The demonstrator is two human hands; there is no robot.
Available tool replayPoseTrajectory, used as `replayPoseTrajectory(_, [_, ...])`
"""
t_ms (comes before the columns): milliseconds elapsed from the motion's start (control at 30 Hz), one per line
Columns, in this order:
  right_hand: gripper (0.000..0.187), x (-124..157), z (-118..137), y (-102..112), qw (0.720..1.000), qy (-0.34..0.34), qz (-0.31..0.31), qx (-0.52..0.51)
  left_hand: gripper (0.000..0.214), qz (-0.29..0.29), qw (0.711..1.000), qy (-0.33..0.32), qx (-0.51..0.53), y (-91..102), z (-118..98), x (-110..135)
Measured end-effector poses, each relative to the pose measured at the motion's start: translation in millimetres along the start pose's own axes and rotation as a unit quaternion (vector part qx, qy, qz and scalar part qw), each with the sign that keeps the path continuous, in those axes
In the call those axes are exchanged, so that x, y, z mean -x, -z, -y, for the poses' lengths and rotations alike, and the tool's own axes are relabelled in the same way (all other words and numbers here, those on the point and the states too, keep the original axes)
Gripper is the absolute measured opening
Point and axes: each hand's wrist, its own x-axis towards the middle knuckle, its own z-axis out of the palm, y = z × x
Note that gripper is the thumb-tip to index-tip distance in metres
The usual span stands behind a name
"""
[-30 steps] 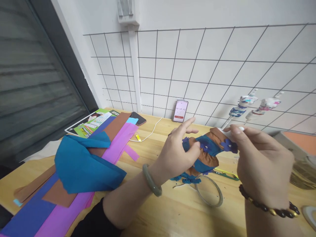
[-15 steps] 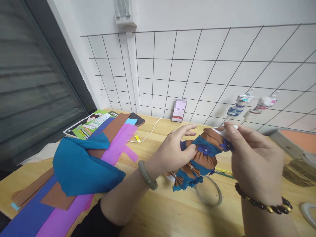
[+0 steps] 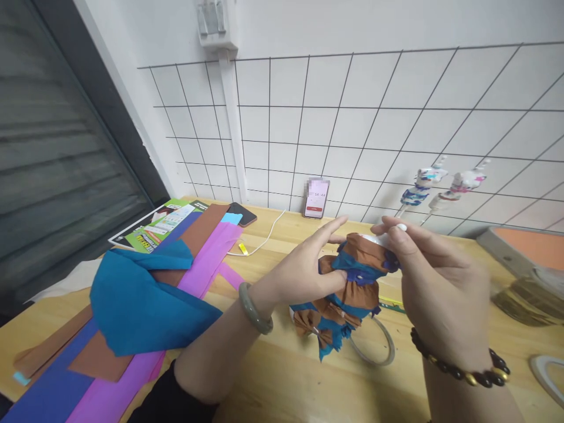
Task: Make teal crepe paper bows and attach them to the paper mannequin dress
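Above the table I hold a figure dressed in ruffled brown and teal crepe paper (image 3: 362, 294), tilted, with dark blue bits and small brown bows on it. My left hand (image 3: 304, 267) wraps around its left side, thumb in front and the other fingers partly hidden behind. At the upper end, my right hand (image 3: 445, 285) pinches a white part between thumb and fingers, and a small white knob (image 3: 402, 227) pokes out above the thumb. The figure's far side is hidden.
Teal crepe paper (image 3: 136, 299) lies over brown, blue and pink strips at left. Behind are a booklet (image 3: 154, 226), a dark phone (image 3: 243, 214) and an upright phone (image 3: 316, 198). Tape rolls (image 3: 385, 346) lie near the hands. Two white figures on sticks (image 3: 425, 182) stand at right.
Both hands and the paper-dressed figure have shifted slightly left in view, and the figure has turned a little, showing its lower bow more plainly. The grip looks the same.
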Motion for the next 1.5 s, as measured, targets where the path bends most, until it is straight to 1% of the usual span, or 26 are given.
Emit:
replayPoseTrajectory(100, [0.018,-0.2,-0.3,0.5,1.000,0.007,-0.002,0.005,0.074,0.037,0.998,0.008,0.047,7.4,1.0,-0.5])
replayPoseTrajectory(267, [0.018,-1.3,-1.7,1.1,1.000,0.007,0.003,0.003,0.064,0.052,0.994,-0.008,0.095,17.4,14.7,-4.4])
replayPoseTrajectory(400, [0.018,0.1,-1.9,1.6,1.000,0.011,0.007,0.001,0.062,0.053,0.991,0.007,0.125,16.8,25.5,-7.5])
replayPoseTrajectory(533, [0.018,1.3,-1.0,0.6,1.000,0.020,0.008,0.003,0.063,0.056,0.984,0.030,0.165,13.7,28.4,-9.7])
replayPoseTrajectory(600, [0.018,1.2,-0.2,0.4,1.000,0.026,0.006,0.014,0.057,0.049,0.980,0.048,0.189,12.7,28.0,-10.5])
replayPoseTrajectory(667, [0.018,0.9,0.4,0.6,0.999,0.026,0.004,0.026,0.044,0.030,0.977,0.067,0.199,12.2,26.4,-10.9])
replayPoseTrajectory(733, [0.019,0.7,0.5,0.7,0.999,0.017,0.000,0.028,0.030,0.008,0.982,0.073,0.175,12.2,23.9,-10.7])
replayPoseTrajectory(833, [0.019,0.1,0.1,0.4,1.000,0.006,-0.006,0.022,0.015,-0.006,0.994,0.047,0.099,12.3,19.9,-9.7])
replayPoseTrajectory(900, [0.019,-0.5,-0.1,0.0,1.000,0.003,-0.008,0.020,0.009,-0.013,0.998,0.031,0.059,11.8,18.5,-8.8])
replayPoseTrajectory(1067, [0.021,-1.0,-0.9,-1.1,1.000,-0.001,-0.014,0.011,0.009,-0.042,0.999,-0.001,0.000,8.4,17.5,-6.7])
replayPoseTrajectory(1300, [0.024,-0.6,-2.9,-2.4,1.000,-0.002,-0.020,0.000,0.010,-0.053,0.990,-0.057,-0.114,7.0,10.0,-4.0])
replayPoseTrajectory(1400, [0.023,-1.1,-4.4,-2.4,1.000,0.006,-0.023,0.006,0.013,-0.052,0.976,-0.102,-0.187,6.9,8.1,-3.7])
replayPoseTrajectory(1500, [0.022,-1.1,-5.1,-2.6,1.000,0.010,-0.029,0.006,0.017,-0.055,0.950,-0.148,-0.269,5.8,7.4,-3.6])
